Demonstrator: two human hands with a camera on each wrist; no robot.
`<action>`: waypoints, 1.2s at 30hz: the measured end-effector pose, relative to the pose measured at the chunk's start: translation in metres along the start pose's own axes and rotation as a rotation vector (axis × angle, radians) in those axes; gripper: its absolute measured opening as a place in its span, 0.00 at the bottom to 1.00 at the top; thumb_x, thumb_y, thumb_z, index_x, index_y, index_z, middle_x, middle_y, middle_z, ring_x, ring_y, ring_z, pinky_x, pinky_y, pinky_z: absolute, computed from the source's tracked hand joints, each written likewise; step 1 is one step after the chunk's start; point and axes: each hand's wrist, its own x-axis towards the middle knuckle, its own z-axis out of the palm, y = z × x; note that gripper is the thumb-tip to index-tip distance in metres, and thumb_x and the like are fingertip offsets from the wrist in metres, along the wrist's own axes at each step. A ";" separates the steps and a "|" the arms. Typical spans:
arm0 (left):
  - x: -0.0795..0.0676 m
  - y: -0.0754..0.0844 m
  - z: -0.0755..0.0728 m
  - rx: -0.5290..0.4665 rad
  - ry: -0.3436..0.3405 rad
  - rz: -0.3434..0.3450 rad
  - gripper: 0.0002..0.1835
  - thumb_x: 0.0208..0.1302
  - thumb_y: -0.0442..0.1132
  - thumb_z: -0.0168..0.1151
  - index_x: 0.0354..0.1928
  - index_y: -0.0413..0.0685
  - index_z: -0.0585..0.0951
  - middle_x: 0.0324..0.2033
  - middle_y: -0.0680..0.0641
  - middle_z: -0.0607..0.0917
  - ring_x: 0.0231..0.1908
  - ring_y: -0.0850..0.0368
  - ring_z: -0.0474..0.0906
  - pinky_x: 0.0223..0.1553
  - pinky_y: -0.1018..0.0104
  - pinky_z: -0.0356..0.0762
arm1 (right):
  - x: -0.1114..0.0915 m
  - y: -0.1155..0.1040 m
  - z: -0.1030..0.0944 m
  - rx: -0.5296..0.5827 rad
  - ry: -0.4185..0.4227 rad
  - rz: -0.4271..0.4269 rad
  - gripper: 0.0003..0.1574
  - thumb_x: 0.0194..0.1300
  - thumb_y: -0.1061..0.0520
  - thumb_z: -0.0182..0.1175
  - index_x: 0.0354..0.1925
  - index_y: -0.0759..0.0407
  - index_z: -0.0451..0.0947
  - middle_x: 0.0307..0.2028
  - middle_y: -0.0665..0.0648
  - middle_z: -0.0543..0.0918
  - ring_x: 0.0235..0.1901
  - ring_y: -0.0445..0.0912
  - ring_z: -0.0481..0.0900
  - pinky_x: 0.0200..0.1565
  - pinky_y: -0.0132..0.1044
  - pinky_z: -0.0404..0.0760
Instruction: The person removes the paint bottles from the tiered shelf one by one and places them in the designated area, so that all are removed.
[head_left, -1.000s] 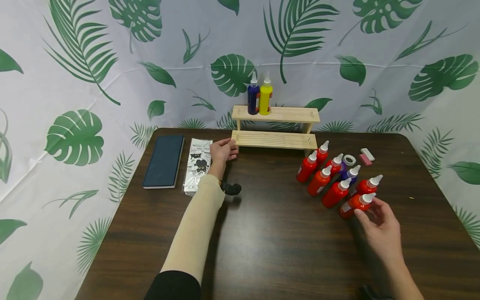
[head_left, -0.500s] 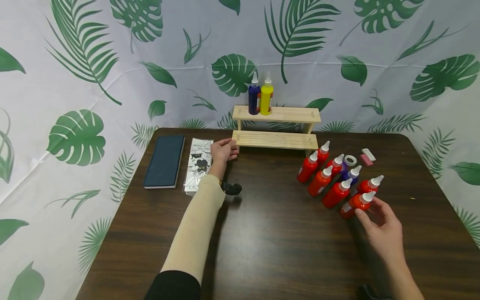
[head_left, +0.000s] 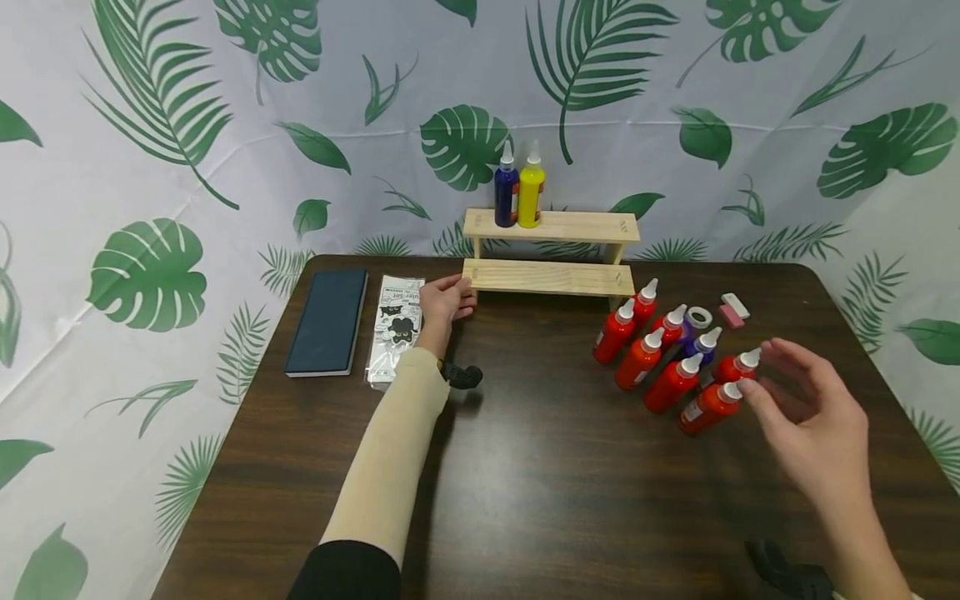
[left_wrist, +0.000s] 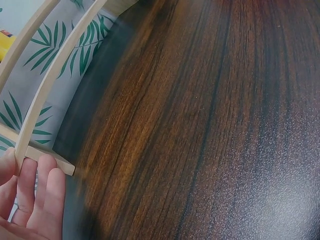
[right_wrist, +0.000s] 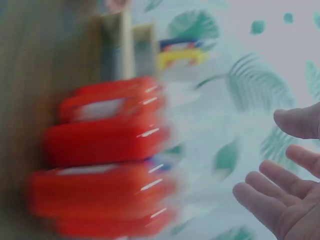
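My left hand [head_left: 445, 302] pinches the left end of a two-tier wooden shelf [head_left: 547, 277], thumb and fingers on either side of the lower board [left_wrist: 44, 95] in the left wrist view. A dark blue squeeze bottle [head_left: 506, 198] and a yellow one [head_left: 531, 198] stand on the upper tier. Beside a cluster of red squeeze bottles on the right, my right hand [head_left: 821, 425] hovers with spread fingers, holding nothing. The nearest red bottle [head_left: 705, 411] is just left of its thumb. In the blurred right wrist view, a gap separates the fingers [right_wrist: 260, 200] from the red bottles [right_wrist: 100, 192].
Among the red bottles are a purple-blue bottle [head_left: 699, 348] and a tape roll [head_left: 699, 317]. A pink-and-white eraser [head_left: 733, 310] lies behind them. On the left are a dark notebook [head_left: 327, 323] and a packaged ruler set [head_left: 396, 332]. A leaf-print cloth [head_left: 315, 192] hangs behind the table.
My right hand has let go of the nearest red bottle and moved up and to the right, away from it. The left hand has stayed on the shelf.
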 end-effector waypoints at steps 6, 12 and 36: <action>0.003 -0.001 0.001 0.004 0.000 -0.008 0.14 0.60 0.39 0.68 0.47 0.46 0.85 0.32 0.42 0.88 0.29 0.51 0.86 0.21 0.65 0.84 | 0.034 -0.057 0.000 -0.001 -0.137 -0.209 0.38 0.59 0.61 0.67 0.65 0.46 0.68 0.59 0.52 0.76 0.55 0.33 0.74 0.47 0.15 0.71; 0.004 0.000 -0.001 0.009 -0.002 0.006 0.14 0.60 0.39 0.68 0.48 0.44 0.84 0.34 0.41 0.88 0.30 0.51 0.86 0.21 0.67 0.83 | 0.077 -0.108 0.038 -0.044 -0.424 -0.294 0.39 0.63 0.49 0.64 0.69 0.49 0.62 0.65 0.56 0.70 0.61 0.53 0.70 0.55 0.49 0.76; 0.005 -0.001 0.000 0.006 -0.001 0.012 0.13 0.60 0.39 0.68 0.47 0.45 0.85 0.33 0.40 0.88 0.25 0.54 0.85 0.20 0.67 0.83 | 0.222 -0.110 0.236 0.154 -0.496 -0.057 0.43 0.73 0.46 0.48 0.76 0.53 0.40 0.72 0.61 0.57 0.70 0.54 0.58 0.69 0.41 0.60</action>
